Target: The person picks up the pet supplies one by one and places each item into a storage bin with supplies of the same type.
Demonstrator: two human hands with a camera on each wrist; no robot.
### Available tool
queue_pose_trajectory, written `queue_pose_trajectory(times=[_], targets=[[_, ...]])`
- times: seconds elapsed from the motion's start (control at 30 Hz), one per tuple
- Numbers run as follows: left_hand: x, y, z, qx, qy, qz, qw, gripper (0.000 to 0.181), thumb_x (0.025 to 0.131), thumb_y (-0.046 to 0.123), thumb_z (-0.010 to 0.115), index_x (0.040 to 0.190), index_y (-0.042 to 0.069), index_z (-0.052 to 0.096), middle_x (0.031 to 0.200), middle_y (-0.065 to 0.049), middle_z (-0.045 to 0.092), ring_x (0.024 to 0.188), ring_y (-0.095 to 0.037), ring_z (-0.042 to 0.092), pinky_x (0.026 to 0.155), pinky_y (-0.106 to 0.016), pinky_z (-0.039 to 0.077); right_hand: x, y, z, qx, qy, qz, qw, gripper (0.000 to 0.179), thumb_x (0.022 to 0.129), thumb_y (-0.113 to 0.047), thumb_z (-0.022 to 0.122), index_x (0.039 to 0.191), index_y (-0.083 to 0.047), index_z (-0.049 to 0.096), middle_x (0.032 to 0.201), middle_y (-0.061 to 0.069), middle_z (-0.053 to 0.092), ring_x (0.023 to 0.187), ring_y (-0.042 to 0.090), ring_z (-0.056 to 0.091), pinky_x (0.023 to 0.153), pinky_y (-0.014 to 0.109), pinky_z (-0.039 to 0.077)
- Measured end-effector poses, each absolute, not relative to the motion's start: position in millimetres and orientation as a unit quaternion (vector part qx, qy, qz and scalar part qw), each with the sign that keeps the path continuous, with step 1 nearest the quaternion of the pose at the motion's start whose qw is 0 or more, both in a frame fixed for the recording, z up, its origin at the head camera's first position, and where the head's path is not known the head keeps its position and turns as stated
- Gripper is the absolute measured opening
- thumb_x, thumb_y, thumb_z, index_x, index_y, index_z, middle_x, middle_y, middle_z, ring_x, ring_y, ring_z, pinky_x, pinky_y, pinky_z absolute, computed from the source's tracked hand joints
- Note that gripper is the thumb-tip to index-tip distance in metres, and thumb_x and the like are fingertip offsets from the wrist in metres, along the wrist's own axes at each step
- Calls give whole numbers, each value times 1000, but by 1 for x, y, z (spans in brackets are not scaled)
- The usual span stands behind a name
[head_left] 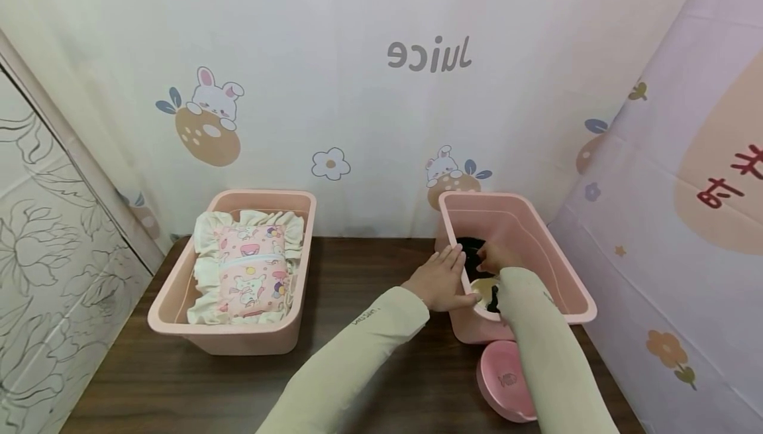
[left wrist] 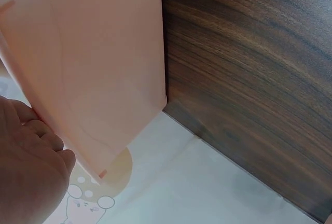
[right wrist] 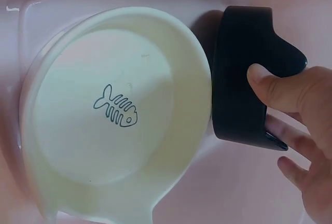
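Mirrored "Juice" (head_left: 430,54) on backdrop (head_left: 369,109), sleeve print (head_left: 365,317) blurred

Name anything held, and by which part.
The right hand pinches a black bowl by its wall; the left hand touches the pink tub's rim.

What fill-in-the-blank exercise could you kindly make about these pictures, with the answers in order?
1. The left hand touches the rectangular pink plastic bin on the head view's ____ side.
2. The right hand grips a glossy, pointy-eared bowl coloured ____.
3. Beside it, the round cream bowl shows a line drawing of a ____ skeleton.
4. The frilled pink-and-cream fabric cushion lies in the other pink bin on the head view's ____ side.

Missing words: right; black; fish; left.
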State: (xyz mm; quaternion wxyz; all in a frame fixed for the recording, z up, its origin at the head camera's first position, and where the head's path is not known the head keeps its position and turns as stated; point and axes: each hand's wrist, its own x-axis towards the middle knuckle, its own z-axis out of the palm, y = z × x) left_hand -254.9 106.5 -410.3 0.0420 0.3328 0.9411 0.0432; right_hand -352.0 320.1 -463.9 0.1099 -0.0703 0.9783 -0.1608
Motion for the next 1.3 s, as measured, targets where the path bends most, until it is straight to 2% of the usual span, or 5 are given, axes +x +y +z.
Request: queue_pose_trajectory(times=[0.2,0.4,0.57,0.9,1.3], targets=[[-254,108,-411,333,941,43,37,86,93,66,37,153,8,19,161,-7,13,147,-19,12,117,-30,18,-352,318,-461,-71,985,-112,110,38,81,-4,73,115,9,64,110,26,65,81,27,64,72,41,56],[-251,109,-409,335,940,47,40,85,93,65,37,153,8,19,161,-7,13,147,-19,13,117,-30,17,-351,315,-459,-90,981,-143,100,11,86,2,66,94,5,72,81,15,68,60,18,56,55,29,49],[-253,109,-409,337,940,44,36,84,94,64,37,153,7,18,161,-7,13,147,-19,13,117,-30,18,-352,312,-457,-107,975,-166,101,10,86,4,63,90,7,72,72,15,67,53,14,52,51,26,45],[-250,109,-409,336,940,50,37,85,93,65,38,153,7,19,161,-7,13,147,-20,14,117,-31,19,-345,310,-452,-108,970,-187,114,20,85,0,68,101,12,69,91,22,69,76,27,65,68,39,56],[-254,108,-412,325,943,51,43,85,93,65,38,154,8,18,161,-7,11,147,-19,12,117,-31,18,-348,306,-442,-140,956,-244,83,28,84,-1,69,107,15,64,102,29,66,90,40,65,77,49,56]])
